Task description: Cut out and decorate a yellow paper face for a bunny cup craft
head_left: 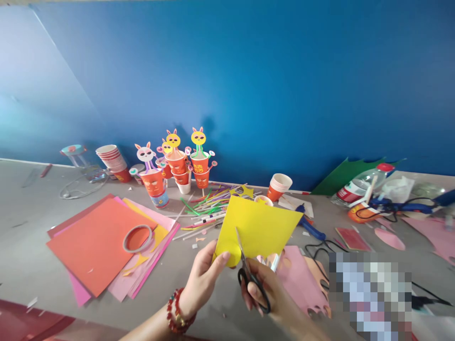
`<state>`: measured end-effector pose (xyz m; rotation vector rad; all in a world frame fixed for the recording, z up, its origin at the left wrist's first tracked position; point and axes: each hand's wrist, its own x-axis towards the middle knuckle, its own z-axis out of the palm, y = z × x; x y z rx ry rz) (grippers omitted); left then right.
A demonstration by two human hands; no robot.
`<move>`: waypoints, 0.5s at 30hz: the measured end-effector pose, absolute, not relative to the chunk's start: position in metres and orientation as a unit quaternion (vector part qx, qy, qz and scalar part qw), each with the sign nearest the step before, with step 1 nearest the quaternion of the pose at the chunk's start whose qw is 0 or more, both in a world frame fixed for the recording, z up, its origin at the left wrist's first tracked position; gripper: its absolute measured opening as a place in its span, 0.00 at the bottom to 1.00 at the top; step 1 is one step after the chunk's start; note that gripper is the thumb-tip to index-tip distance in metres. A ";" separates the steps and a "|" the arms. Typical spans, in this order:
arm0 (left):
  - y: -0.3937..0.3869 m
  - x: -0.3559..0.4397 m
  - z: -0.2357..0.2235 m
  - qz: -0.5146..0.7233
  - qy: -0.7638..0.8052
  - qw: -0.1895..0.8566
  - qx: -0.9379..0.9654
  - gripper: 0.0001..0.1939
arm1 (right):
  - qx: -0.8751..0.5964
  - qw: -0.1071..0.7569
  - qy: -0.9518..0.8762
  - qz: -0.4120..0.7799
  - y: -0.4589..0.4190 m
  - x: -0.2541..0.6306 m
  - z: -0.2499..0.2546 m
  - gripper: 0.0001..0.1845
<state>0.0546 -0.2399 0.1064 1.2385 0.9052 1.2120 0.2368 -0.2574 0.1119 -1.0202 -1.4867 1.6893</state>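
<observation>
"Where is the yellow paper (266, 229)?"

"Up over the grey table (31, 246). The left hand (204, 270) pinches its bottom corner, and the right hand (273, 284) grips the scissors (243, 258), blades at the sheet."

"What could go wrong?"

"The left thumb (220, 263) is close to the blades. A slip could nip it. If the paper flops, the cut could go wobbly."
</observation>
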 end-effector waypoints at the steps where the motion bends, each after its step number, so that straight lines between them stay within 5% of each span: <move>1: -0.240 0.056 0.106 0.520 0.389 0.554 0.521 0.15 | -0.388 0.323 -0.566 0.651 -0.258 0.237 0.110 0.33; 9: -0.233 0.047 0.115 0.519 0.373 0.523 0.564 0.14 | -0.379 0.220 -0.569 0.696 -0.258 0.251 0.128 0.33; 15: -0.233 0.049 0.119 0.517 0.344 0.560 0.549 0.15 | -0.408 0.239 -0.591 0.654 -0.256 0.251 0.130 0.32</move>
